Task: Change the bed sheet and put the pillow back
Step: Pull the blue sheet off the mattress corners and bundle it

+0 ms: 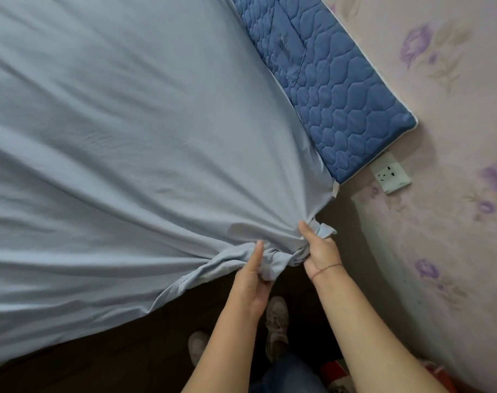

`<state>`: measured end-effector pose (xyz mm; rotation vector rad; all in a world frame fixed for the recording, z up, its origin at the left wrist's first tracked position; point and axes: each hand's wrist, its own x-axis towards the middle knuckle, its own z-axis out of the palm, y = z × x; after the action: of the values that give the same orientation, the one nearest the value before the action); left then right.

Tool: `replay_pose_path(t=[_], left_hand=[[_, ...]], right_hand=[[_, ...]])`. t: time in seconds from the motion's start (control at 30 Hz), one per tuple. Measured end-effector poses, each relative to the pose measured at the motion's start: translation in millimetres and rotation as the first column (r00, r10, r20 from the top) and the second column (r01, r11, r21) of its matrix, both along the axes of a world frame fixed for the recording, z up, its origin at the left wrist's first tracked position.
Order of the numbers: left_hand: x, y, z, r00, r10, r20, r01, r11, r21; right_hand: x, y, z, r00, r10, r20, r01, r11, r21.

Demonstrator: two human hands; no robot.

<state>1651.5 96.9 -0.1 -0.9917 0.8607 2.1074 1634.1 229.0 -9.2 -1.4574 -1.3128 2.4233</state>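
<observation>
A light blue bed sheet (pixel 122 131) is spread over the bed and fills the left and middle of the view. Its near corner is bunched into a twisted wad at the bed's corner. My left hand (pixel 251 282) grips the lower part of that wad, thumb pointing up. My right hand (pixel 318 248) grips the upper part beside it, thumb on top, with a small flap of sheet sticking out to its right. Creases fan out across the sheet from the gripped corner. No pillow is in view.
A dark blue quilted pad (pixel 326 80) stands against the floral wallpaper wall (pixel 440 137) along the bed's head. A white wall socket (pixel 390 173) sits just below the pad's corner. My shoes (pixel 275 327) stand on the dark floor in the narrow gap between bed and wall.
</observation>
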Motion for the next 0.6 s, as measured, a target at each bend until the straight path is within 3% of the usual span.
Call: replay_pose_path(t=[0.17,0.27,0.37,0.5,0.6], left_hand=[[-10,50,10,0.999,-0.038,-0.020,0.039,0.999,0.031],[-19,67,8,0.999,0.035,-0.013,-0.035,0.999,0.005],[-23,74,3,0.998,0.058,0.008,-0.058,0.998,-0.012],[-16,70,0,0.991,0.090,0.100,-0.084,0.995,-0.060],[-13,65,-7,0.983,0.103,0.154,-0.088,0.990,-0.106]], right_hand=[[19,-9,23,0.995,0.062,-0.073,-0.053,0.993,0.108],[19,7,27,0.992,-0.017,-0.128,0.011,0.999,-0.048],[15,36,25,0.992,-0.117,-0.038,0.106,0.969,-0.221],[5,83,20,0.968,-0.247,0.053,0.253,0.948,-0.194],[-5,116,24,0.960,-0.278,0.013,0.276,0.947,-0.165]])
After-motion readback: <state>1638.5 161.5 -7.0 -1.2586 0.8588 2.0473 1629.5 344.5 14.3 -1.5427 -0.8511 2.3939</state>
